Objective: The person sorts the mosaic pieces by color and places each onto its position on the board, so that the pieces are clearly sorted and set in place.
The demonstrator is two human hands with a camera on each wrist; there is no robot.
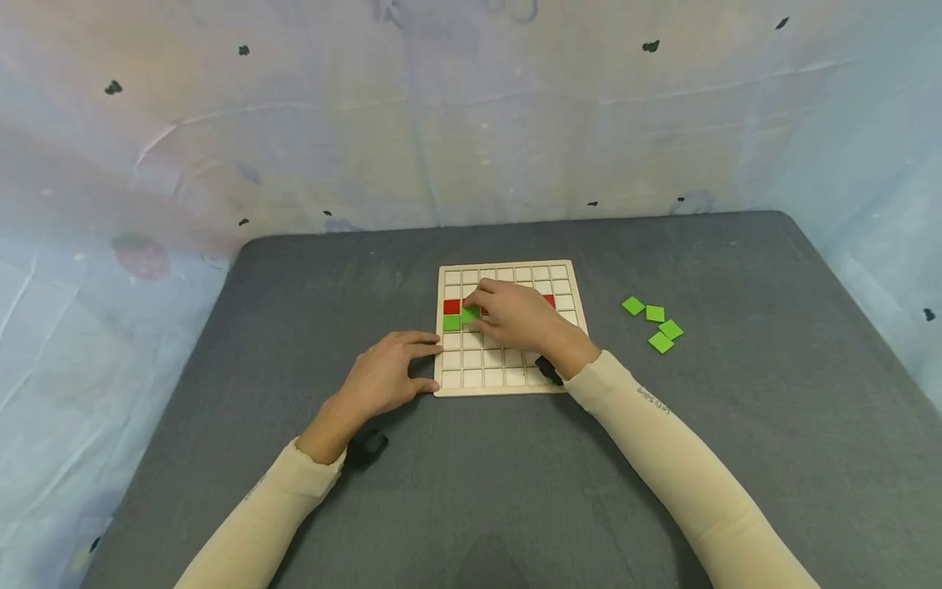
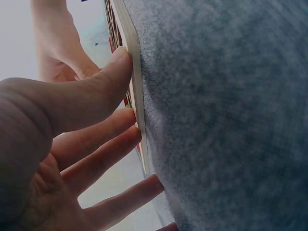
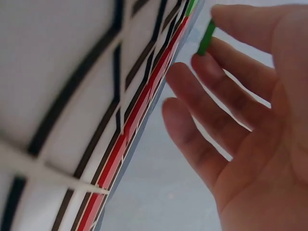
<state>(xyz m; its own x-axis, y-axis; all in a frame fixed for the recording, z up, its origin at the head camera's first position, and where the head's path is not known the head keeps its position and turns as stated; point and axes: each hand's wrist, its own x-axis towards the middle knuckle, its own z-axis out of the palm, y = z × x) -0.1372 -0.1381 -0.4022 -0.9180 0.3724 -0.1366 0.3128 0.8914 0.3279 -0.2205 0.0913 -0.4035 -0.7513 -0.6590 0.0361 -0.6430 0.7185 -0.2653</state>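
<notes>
A square wooden grid board (image 1: 473, 360) lies on the table. My left hand (image 1: 384, 370) rests at its left side; in the left wrist view the thumb (image 2: 91, 98) and two fingertips touch the pale edge, fingers nearly straight. Over the board's left part, my right hand (image 1: 524, 315) pinches a green square tile (image 3: 206, 38) between thumb and fingers, tilted above the grid in the right wrist view. One green tile (image 1: 452, 322) sits in the leftmost column, just below a red tile (image 1: 452, 307). More of the red row is partly hidden by my right hand, with another red tile (image 1: 549, 300) showing beyond it.
Several loose green tiles (image 1: 655, 313) lie on the dark table (image 1: 331, 278) to the right of the board. A patterned cloth (image 1: 471, 123) hangs behind the table. Dark wrist devices (image 1: 368, 448) sit under both wrists.
</notes>
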